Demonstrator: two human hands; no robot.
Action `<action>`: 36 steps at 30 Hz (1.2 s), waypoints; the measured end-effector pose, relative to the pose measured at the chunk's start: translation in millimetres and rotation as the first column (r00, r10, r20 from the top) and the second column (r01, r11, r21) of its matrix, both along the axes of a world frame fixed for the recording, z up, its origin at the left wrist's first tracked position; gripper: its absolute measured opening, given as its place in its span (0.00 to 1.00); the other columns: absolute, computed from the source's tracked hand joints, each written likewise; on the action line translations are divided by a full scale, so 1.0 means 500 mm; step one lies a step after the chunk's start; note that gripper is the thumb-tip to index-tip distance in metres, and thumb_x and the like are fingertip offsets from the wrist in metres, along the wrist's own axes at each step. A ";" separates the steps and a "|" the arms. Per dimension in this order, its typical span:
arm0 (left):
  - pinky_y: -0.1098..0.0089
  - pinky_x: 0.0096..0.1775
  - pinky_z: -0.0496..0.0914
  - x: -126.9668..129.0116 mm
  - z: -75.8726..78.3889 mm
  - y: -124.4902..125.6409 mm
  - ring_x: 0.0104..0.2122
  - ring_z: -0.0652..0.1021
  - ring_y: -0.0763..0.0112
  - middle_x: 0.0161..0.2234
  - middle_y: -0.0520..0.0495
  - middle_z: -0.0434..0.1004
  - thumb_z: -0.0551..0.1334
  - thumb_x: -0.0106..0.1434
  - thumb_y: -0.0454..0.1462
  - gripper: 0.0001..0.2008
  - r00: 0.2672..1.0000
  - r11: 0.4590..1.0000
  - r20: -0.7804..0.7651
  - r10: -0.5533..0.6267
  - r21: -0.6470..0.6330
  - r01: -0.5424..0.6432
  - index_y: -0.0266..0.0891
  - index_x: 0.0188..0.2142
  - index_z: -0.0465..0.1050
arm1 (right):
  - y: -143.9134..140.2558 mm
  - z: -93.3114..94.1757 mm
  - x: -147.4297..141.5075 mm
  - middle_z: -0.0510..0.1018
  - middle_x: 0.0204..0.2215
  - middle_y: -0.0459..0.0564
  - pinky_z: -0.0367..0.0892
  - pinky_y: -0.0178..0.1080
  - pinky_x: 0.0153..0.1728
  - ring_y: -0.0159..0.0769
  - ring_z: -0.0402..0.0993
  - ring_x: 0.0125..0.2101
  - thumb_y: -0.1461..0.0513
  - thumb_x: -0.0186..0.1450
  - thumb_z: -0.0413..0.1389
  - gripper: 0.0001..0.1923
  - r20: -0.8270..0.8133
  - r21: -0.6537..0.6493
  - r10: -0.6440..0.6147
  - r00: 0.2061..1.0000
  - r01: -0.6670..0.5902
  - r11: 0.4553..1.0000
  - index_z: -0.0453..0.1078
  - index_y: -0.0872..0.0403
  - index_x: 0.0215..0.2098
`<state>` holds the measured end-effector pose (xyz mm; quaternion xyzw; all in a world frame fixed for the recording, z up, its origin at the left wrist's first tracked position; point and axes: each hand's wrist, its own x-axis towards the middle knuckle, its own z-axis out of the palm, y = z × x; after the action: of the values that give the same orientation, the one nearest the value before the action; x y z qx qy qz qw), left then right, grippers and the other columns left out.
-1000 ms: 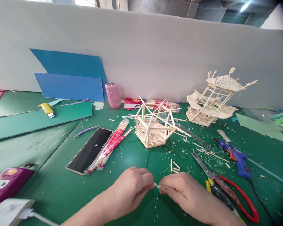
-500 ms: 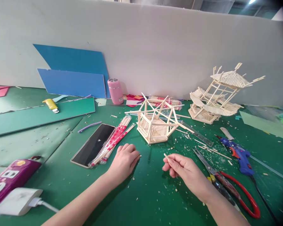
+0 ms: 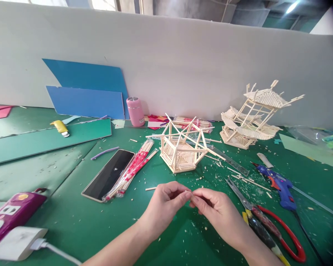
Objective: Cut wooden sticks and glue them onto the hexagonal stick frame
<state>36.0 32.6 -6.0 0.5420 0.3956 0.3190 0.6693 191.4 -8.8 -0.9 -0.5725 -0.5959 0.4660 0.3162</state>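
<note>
My left hand (image 3: 169, 201) and my right hand (image 3: 215, 210) meet fingertip to fingertip above the table, just in front of a six-sided wooden stick frame (image 3: 183, 168). Both are closed in a pinch. The short wooden stick that was in my right hand is now hidden by the fingers. Whether my left fingers grip it too, I cannot make out. Behind my left hand another short stick (image 3: 150, 188) lies on the table, partly covered.
A red-handled pair of scissors (image 3: 283, 236) and a blue glue gun (image 3: 283, 188) lie right. A phone (image 3: 109, 175) and bagged sticks (image 3: 135, 166) lie left. A stick pavilion (image 3: 263, 118) and a pink bottle (image 3: 135, 111) stand behind. A purple power strip (image 3: 16, 210) sits front left.
My left hand has left the table stick and moved right to meet my right hand. The stick in my right hand has gone from sight between the fingers. The view has shifted slightly.
</note>
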 end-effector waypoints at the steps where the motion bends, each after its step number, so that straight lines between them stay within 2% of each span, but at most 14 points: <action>1: 0.73 0.28 0.63 0.000 0.000 0.000 0.25 0.70 0.71 0.23 0.49 0.72 0.61 0.56 0.39 0.09 0.999 0.999 0.007 0.045 -0.011 -0.045 0.34 0.26 0.74 | -0.001 0.000 0.001 0.67 0.22 0.43 0.55 0.33 0.22 0.30 0.59 0.23 0.52 0.64 0.46 0.17 0.003 -0.003 0.000 1.000 0.000 1.000 0.68 0.54 0.28; 5: 0.75 0.26 0.59 -0.005 0.001 0.001 0.22 0.65 0.75 0.19 0.52 0.68 0.63 0.54 0.40 0.09 0.977 0.976 0.011 0.215 -0.038 -0.214 0.35 0.24 0.74 | 0.002 -0.007 0.008 0.68 0.23 0.44 0.54 0.32 0.22 0.30 0.59 0.23 0.52 0.63 0.47 0.16 -0.021 0.006 -0.079 0.997 0.079 0.997 0.68 0.53 0.30; 7: 0.76 0.25 0.58 -0.002 0.002 0.001 0.21 0.64 0.76 0.19 0.53 0.67 0.64 0.53 0.40 0.09 0.966 0.966 0.066 0.249 -0.082 -0.244 0.35 0.24 0.75 | 0.004 -0.012 0.013 0.68 0.23 0.44 0.55 0.32 0.23 0.30 0.60 0.23 0.52 0.63 0.48 0.15 -0.069 0.029 -0.155 0.986 0.157 0.987 0.68 0.54 0.30; 11: 0.75 0.26 0.59 0.017 -0.002 0.001 0.21 0.65 0.79 0.21 0.52 0.70 0.66 0.52 0.38 0.10 0.939 0.951 0.248 0.236 -0.257 -0.171 0.35 0.33 0.75 | 0.015 -0.021 0.019 0.66 0.20 0.42 0.53 0.32 0.21 0.28 0.57 0.21 0.54 0.62 0.51 0.13 -0.193 0.059 -0.213 0.958 0.228 0.972 0.69 0.54 0.28; 13: 0.75 0.28 0.60 0.029 -0.005 0.002 0.20 0.66 0.79 0.21 0.51 0.71 0.66 0.52 0.37 0.10 0.919 0.942 0.319 0.233 -0.309 -0.132 0.34 0.33 0.75 | 0.023 -0.024 0.017 0.66 0.19 0.42 0.53 0.31 0.22 0.27 0.57 0.21 0.55 0.61 0.53 0.12 -0.287 0.044 -0.210 0.935 0.232 0.972 0.69 0.55 0.26; 15: 0.75 0.28 0.61 0.042 -0.006 0.006 0.20 0.66 0.79 0.21 0.50 0.71 0.66 0.53 0.37 0.08 0.898 0.934 0.354 0.262 -0.326 -0.144 0.33 0.30 0.76 | 0.033 -0.026 0.009 0.67 0.18 0.41 0.53 0.31 0.22 0.26 0.57 0.20 0.58 0.59 0.56 0.10 -0.448 -0.020 -0.253 0.857 0.273 0.962 0.70 0.56 0.25; 17: 0.75 0.28 0.61 0.052 -0.004 0.013 0.21 0.65 0.79 0.20 0.51 0.70 0.65 0.53 0.36 0.06 0.878 0.930 0.376 0.295 -0.324 -0.174 0.33 0.28 0.76 | 0.045 -0.028 -0.009 0.68 0.18 0.41 0.54 0.30 0.21 0.25 0.58 0.19 0.58 0.57 0.58 0.08 -0.598 -0.094 -0.316 0.737 0.326 0.941 0.70 0.56 0.26; 19: 0.76 0.28 0.61 0.061 -0.001 0.021 0.21 0.64 0.80 0.19 0.52 0.68 0.65 0.54 0.36 0.06 0.865 0.929 0.390 0.315 -0.315 -0.196 0.34 0.27 0.75 | 0.058 -0.030 -0.033 0.69 0.19 0.41 0.56 0.31 0.22 0.26 0.60 0.20 0.57 0.57 0.59 0.08 -0.684 -0.131 -0.350 0.640 0.364 0.922 0.69 0.54 0.28; 24: 0.79 0.27 0.61 0.068 0.004 0.038 0.22 0.64 0.81 0.21 0.53 0.69 0.64 0.54 0.37 0.06 0.853 0.925 0.384 0.353 -0.281 -0.257 0.34 0.29 0.76 | 0.088 -0.039 -0.082 0.72 0.25 0.44 0.61 0.33 0.24 0.29 0.66 0.24 0.54 0.57 0.57 0.11 -0.766 -0.170 -0.403 0.500 0.447 0.878 0.69 0.53 0.31; 27: 0.78 0.26 0.62 0.061 -0.005 0.041 0.24 0.68 0.79 0.27 0.48 0.74 0.65 0.53 0.37 0.09 0.885 0.920 0.263 0.383 -0.192 -0.341 0.34 0.33 0.75 | 0.105 -0.052 -0.081 0.71 0.23 0.42 0.61 0.31 0.23 0.26 0.64 0.22 0.53 0.58 0.56 0.12 -0.750 -0.204 -0.469 0.466 0.512 0.834 0.70 0.53 0.30; 30: 0.76 0.29 0.64 0.047 -0.026 0.049 0.27 0.71 0.74 0.29 0.48 0.74 0.65 0.52 0.38 0.12 0.877 0.884 0.116 0.466 -0.024 -0.467 0.34 0.35 0.73 | 0.119 -0.064 -0.069 0.72 0.22 0.42 0.61 0.29 0.22 0.25 0.63 0.21 0.53 0.57 0.57 0.12 -0.713 -0.200 -0.512 0.479 0.561 0.803 0.70 0.55 0.28; 32: 0.76 0.29 0.64 0.035 -0.040 0.062 0.27 0.70 0.75 0.28 0.51 0.72 0.65 0.52 0.39 0.13 0.856 0.856 0.090 0.509 0.058 -0.514 0.36 0.37 0.70 | 0.126 -0.067 -0.064 0.73 0.22 0.44 0.61 0.29 0.22 0.26 0.64 0.21 0.54 0.56 0.58 0.13 -0.690 -0.187 -0.520 0.504 0.570 0.800 0.71 0.56 0.27; 36: 0.76 0.23 0.59 0.018 -0.050 0.103 0.20 0.63 0.78 0.26 0.53 0.68 0.64 0.51 0.37 0.17 0.882 0.862 0.018 0.470 0.208 -0.463 0.37 0.41 0.69 | 0.136 -0.067 -0.068 0.74 0.21 0.45 0.60 0.29 0.20 0.25 0.65 0.20 0.53 0.56 0.58 0.13 -0.662 -0.170 -0.526 0.534 0.576 0.799 0.71 0.57 0.25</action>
<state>45.1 84.3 -30.9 0.5018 0.4908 0.5015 0.5058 157.6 59.4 -34.5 -0.5073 -0.2415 0.4973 0.6611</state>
